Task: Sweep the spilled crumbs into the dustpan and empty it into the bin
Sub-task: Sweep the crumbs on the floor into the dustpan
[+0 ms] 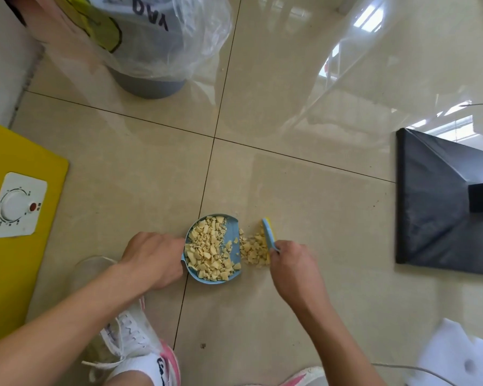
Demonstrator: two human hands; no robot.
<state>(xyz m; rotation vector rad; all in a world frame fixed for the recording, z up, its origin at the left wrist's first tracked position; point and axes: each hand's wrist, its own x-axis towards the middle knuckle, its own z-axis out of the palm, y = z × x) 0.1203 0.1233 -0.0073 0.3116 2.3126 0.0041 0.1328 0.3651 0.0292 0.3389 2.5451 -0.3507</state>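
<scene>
Left hand (154, 259) is gripping the dustpan (232, 232) at its near-left edge; right hand (294, 264) is closed on the brush (268, 234). Loose crumbs (253, 250) are lying on the floor (304, 190) between them, touching the pan's open mouth, which is facing right. Brush's long axis is running near-to-far, parallel to the lip, nearer the right hand. Pan is looking mostly loaded. Bin (151, 82) is standing far-left, well apart.
</scene>
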